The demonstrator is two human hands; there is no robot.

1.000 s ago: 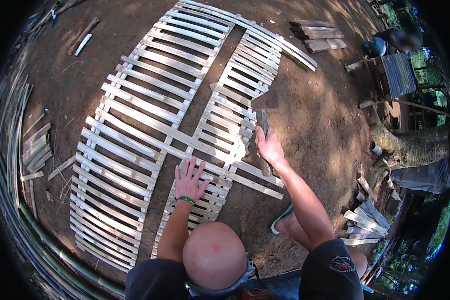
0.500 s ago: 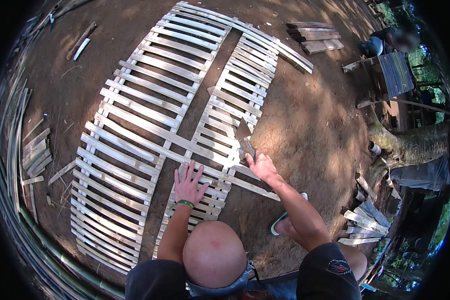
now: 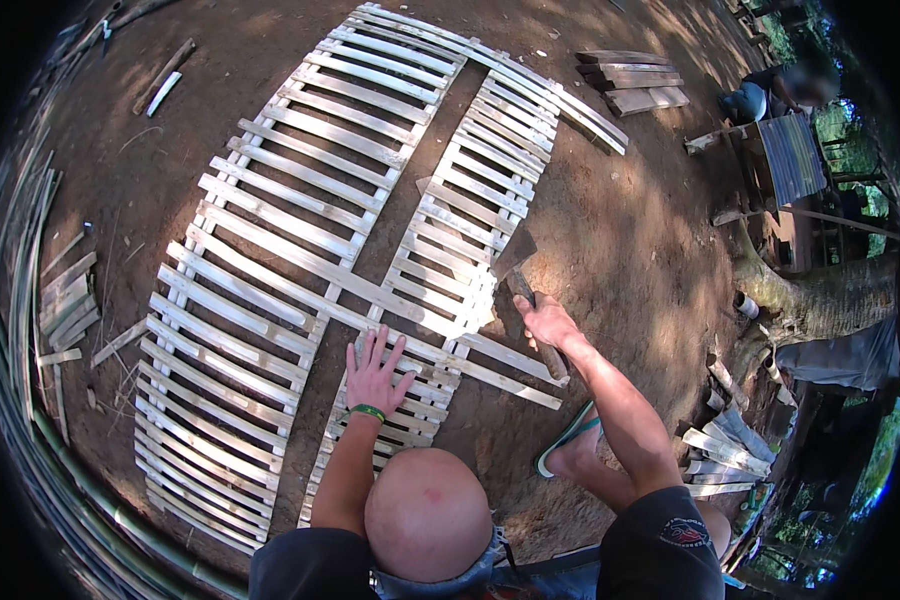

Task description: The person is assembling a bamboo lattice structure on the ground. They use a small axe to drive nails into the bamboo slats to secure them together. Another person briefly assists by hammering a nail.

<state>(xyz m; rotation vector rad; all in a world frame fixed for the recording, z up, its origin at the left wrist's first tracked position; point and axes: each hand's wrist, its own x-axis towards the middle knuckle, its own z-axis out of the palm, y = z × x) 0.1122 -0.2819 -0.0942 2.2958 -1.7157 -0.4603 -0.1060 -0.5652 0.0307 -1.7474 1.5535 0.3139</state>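
Observation:
A long frame of pale slats (image 3: 300,265) lies on the dirt, its crosspieces laid over lengthwise rails. My left hand (image 3: 374,374) rests flat on its near part with fingers spread; a green band circles the wrist. Just past the right edge of the slats, my right hand (image 3: 550,322) is closed around the wooden handle of a hatchet (image 3: 516,255). The dark, flared metal head points away from me, close to the slat ends. Two longer slats (image 3: 505,383) stick out to the right below the handle.
Long bamboo poles (image 3: 100,500) curve along the left side. Short offcuts (image 3: 70,310) lie beside them. Stacked boards (image 3: 632,80) sit at the far right. Another person (image 3: 755,98) is near a corrugated sheet (image 3: 793,158). Split pieces (image 3: 725,450) lie by a tree trunk (image 3: 830,295).
My right hand has moved right with the hatchet, and the head now stands off the slats where it was over their edge. My left hand stays in nearly the same place.

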